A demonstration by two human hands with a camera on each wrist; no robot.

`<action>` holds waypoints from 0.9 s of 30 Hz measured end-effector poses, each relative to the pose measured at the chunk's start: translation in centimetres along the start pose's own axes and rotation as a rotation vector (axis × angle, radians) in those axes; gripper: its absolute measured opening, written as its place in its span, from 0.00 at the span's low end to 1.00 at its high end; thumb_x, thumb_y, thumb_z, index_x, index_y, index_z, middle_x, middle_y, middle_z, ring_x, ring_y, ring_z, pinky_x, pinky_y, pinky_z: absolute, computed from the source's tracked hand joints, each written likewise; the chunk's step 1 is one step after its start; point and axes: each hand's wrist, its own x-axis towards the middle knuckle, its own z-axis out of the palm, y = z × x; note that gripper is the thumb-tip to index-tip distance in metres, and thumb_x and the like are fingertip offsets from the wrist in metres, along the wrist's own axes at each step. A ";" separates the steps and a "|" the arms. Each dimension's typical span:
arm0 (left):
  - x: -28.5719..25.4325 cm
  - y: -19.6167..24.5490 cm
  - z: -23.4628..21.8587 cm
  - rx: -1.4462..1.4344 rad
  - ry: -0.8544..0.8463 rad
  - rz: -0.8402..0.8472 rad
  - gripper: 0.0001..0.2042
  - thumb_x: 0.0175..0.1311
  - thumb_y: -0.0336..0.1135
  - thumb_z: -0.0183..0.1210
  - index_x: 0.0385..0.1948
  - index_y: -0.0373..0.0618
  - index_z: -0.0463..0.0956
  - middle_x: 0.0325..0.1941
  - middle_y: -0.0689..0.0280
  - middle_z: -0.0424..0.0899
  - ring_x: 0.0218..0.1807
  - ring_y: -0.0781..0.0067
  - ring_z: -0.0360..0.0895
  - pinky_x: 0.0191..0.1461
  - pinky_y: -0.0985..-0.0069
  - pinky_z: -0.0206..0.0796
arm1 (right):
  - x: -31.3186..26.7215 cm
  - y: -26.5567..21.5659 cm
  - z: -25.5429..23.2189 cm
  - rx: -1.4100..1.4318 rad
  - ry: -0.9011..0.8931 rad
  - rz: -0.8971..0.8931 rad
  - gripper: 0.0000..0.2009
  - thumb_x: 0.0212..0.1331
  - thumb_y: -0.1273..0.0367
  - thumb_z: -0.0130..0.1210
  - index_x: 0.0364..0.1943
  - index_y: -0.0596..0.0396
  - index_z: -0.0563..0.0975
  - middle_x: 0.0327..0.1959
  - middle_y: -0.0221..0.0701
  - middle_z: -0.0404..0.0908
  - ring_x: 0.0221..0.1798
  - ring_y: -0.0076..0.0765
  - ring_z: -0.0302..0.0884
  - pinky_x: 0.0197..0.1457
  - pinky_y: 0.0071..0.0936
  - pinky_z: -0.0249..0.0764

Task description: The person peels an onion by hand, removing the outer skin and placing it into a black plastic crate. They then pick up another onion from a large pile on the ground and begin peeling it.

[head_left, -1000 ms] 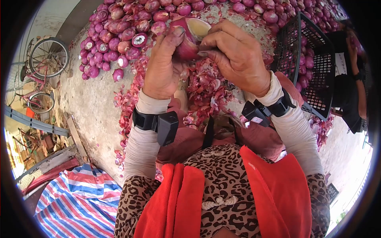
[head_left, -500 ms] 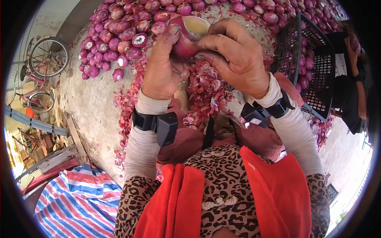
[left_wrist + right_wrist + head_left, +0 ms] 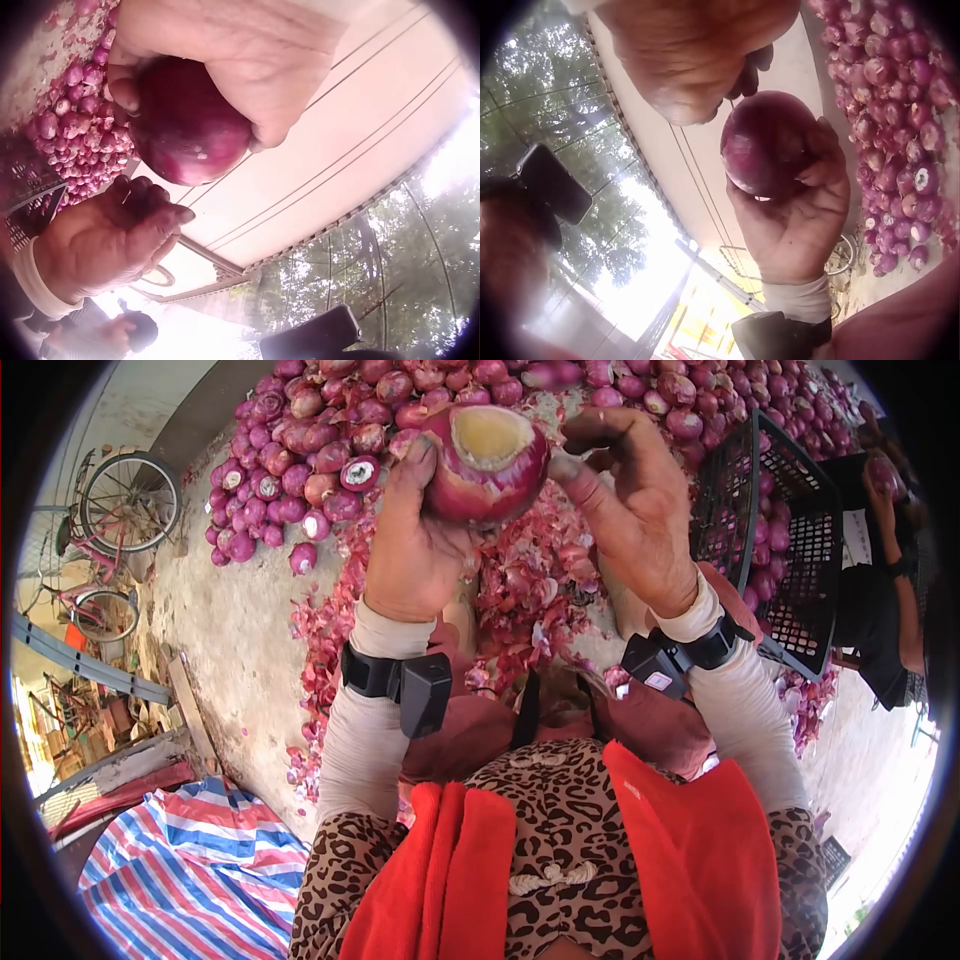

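The left grip (image 3: 240,45) holds a dark red onion (image 3: 187,124), its underside glossy and facing the camera. Lower down, the right grip (image 3: 112,244) sits near but apart from it, fingers bent. Behind are heaped onions (image 3: 79,142) and part of a dark crate (image 3: 34,196); a pale overhead surface (image 3: 352,97) crossed by thin lines meets leafy trees (image 3: 405,255)

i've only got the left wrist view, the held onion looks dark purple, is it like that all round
Observer: No, the head view shows a pale bare patch on the onion.
Operator: and what's under it
Observer: Loose red skins, scattered thickly on the ground.
Operator: anything on the floor by the person's left elbow
Observer: Yes, a striped sheet in red, white and blue, off to the left.
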 end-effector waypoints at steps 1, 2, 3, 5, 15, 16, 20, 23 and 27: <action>0.0 0.0 0.1 0.000 -0.008 0.008 0.24 0.70 0.51 0.45 0.60 0.45 0.64 0.59 0.59 0.75 0.57 0.58 0.76 0.58 0.55 0.71 | 0.2 0.2 0.2 0.071 0.033 0.004 0.24 0.47 0.65 0.69 0.48 0.60 0.74 0.44 0.38 0.79 0.46 0.36 0.78 0.50 0.32 0.73; 0.0 0.1 0.1 -0.008 0.003 0.010 0.24 0.70 0.51 0.44 0.60 0.45 0.64 0.60 0.59 0.74 0.58 0.58 0.76 0.59 0.55 0.71 | 0.2 0.3 0.3 0.151 -0.081 0.135 0.40 0.42 0.61 0.72 0.61 0.61 0.65 0.55 0.42 0.74 0.58 0.42 0.72 0.63 0.34 0.67; -0.1 0.0 0.2 -0.016 0.014 0.009 0.24 0.71 0.51 0.44 0.61 0.45 0.64 0.61 0.59 0.74 0.59 0.57 0.75 0.60 0.54 0.70 | 0.0 0.3 0.5 0.150 -0.076 0.129 0.40 0.42 0.61 0.72 0.61 0.61 0.65 0.55 0.42 0.74 0.58 0.42 0.72 0.63 0.34 0.67; -0.2 0.0 0.4 -0.033 -0.004 0.007 0.23 0.72 0.49 0.44 0.61 0.43 0.64 0.61 0.60 0.73 0.60 0.59 0.74 0.62 0.56 0.68 | -0.4 0.4 1.1 0.218 -0.224 0.138 0.48 0.39 0.60 0.74 0.65 0.62 0.59 0.61 0.45 0.68 0.65 0.43 0.66 0.69 0.35 0.61; -0.2 -0.6 2.0 0.154 -0.137 0.098 0.25 0.73 0.45 0.43 0.65 0.39 0.56 0.64 0.60 0.67 0.63 0.65 0.69 0.66 0.69 0.62 | -0.9 -0.1 1.2 -0.067 -0.161 -0.046 0.54 0.32 0.62 0.76 0.67 0.64 0.54 0.65 0.50 0.60 0.69 0.53 0.58 0.71 0.38 0.57; -0.3 -0.6 2.3 0.173 -0.132 0.105 0.25 0.73 0.46 0.43 0.64 0.38 0.57 0.63 0.59 0.67 0.62 0.66 0.69 0.66 0.70 0.61 | -0.9 -0.1 1.1 -0.057 -0.152 -0.047 0.54 0.32 0.62 0.76 0.67 0.63 0.54 0.65 0.50 0.59 0.69 0.53 0.58 0.71 0.39 0.57; 0.3 -1.3 2.9 0.353 -0.106 0.255 0.24 0.74 0.47 0.42 0.61 0.35 0.61 0.60 0.58 0.71 0.60 0.69 0.70 0.65 0.72 0.61 | -0.7 -0.1 0.8 -0.007 -0.114 0.007 0.53 0.33 0.61 0.76 0.66 0.62 0.55 0.63 0.49 0.63 0.67 0.50 0.61 0.70 0.38 0.59; 0.5 -1.3 3.3 0.531 -0.117 0.356 0.22 0.75 0.44 0.41 0.59 0.33 0.65 0.57 0.58 0.74 0.58 0.71 0.71 0.64 0.73 0.61 | -0.3 -0.3 0.2 0.232 -0.150 0.213 0.50 0.36 0.63 0.76 0.66 0.61 0.56 0.61 0.44 0.66 0.63 0.43 0.66 0.66 0.34 0.64; 1.4 -1.8 2.6 0.552 -0.037 0.334 0.19 0.75 0.39 0.43 0.57 0.34 0.69 0.48 0.62 0.80 0.49 0.74 0.76 0.56 0.76 0.68 | 0.0 0.2 -1.4 0.960 -0.139 0.479 0.37 0.52 0.66 0.66 0.65 0.57 0.58 0.60 0.35 0.69 0.60 0.33 0.70 0.60 0.31 0.71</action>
